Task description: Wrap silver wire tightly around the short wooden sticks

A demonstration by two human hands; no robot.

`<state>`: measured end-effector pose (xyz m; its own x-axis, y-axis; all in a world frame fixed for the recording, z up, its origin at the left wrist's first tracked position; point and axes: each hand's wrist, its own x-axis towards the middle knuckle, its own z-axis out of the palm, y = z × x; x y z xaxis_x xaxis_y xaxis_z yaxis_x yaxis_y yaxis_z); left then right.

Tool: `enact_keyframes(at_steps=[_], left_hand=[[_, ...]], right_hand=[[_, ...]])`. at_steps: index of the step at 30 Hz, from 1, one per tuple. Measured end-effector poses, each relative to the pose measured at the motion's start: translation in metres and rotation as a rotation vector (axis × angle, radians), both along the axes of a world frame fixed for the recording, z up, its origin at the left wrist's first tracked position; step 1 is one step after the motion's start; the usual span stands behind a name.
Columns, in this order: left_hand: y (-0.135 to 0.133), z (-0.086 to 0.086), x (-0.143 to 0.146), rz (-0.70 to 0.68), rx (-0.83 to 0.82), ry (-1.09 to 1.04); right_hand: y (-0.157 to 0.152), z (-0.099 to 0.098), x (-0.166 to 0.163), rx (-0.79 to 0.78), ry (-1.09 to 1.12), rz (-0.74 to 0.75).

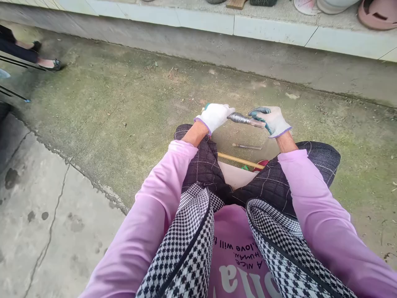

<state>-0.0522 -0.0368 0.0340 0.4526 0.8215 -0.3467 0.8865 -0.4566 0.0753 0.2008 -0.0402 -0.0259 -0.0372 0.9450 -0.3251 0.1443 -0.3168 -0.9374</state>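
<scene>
Both my hands wear white work gloves and are raised above my knees. My left hand (215,116) is closed around one end of a short spindle wound with grey thread (243,119). My right hand (273,121), its fingertips coated dark green, pinches the spindle's other, tapered end. The spindle lies level between the two hands. On the ground below them lie a thin metal rod (247,146) and a yellowish wooden stick (238,160).
I sit over mossy concrete ground (130,116). A red object (262,164) and a small green one (245,167) show between my knees. A raised pale step (217,20) with sandals (376,14) runs along the back. Another person's feet in dark shoes (49,63) are at far left.
</scene>
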Motion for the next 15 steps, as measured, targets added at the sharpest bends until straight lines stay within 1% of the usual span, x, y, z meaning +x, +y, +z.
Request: enact_keyframes(at_steps=[4, 7, 11, 13, 15], left_hand=[[0.006, 0.000, -0.002, 0.134, 0.048, -0.078], [0.007, 0.002, -0.003, 0.224, 0.066, -0.094], [0.008, 0.004, -0.007, 0.328, 0.131, -0.094], [0.008, 0.003, -0.010, 0.339, 0.143, -0.073], [0.007, -0.001, -0.012, 0.323, 0.134, -0.039]], right_hand=[[-0.003, -0.007, -0.022, -0.057, 0.132, 0.048], [-0.014, -0.006, -0.035, -0.042, 0.082, 0.107], [-0.035, 0.009, -0.039, -0.010, -0.081, 0.260], [-0.045, 0.020, -0.035, -0.021, -0.083, 0.335], [-0.051, 0.032, -0.027, -0.008, -0.059, 0.364]])
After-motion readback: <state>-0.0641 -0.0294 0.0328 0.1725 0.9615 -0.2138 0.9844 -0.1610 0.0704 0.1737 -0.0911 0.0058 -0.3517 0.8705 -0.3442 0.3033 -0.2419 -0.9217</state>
